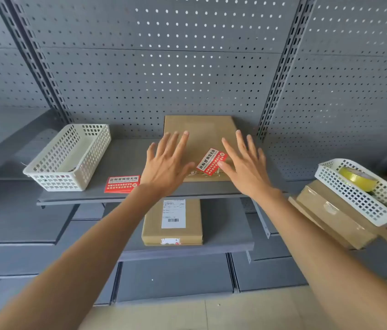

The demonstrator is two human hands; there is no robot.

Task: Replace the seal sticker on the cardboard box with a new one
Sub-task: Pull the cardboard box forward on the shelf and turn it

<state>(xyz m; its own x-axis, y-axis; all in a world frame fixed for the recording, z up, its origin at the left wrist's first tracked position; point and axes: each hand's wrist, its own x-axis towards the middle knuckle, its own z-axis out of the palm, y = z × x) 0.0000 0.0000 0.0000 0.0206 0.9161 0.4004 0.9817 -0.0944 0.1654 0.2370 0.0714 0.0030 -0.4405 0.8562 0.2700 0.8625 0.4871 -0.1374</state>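
Observation:
A flat brown cardboard box (199, 132) lies on the grey shelf (121, 160), pushed back against the pegboard. A red seal sticker (208, 159) with white writing sits askew on its near edge. My left hand (167, 167) hovers with fingers spread over the box's near left corner. My right hand (245, 166) is spread over the box's right side, its thumb tip touching the sticker. Neither hand holds anything. A small stack of new red stickers (122, 184) lies on the shelf, left of my left wrist.
A white plastic basket (68, 158) stands on the shelf's left end. A second cardboard box (172, 222) with a shipping label rests on the shelf below. At right, another white basket (363, 194) holds a yellow tape roll (358, 178), atop more boxes (333, 217).

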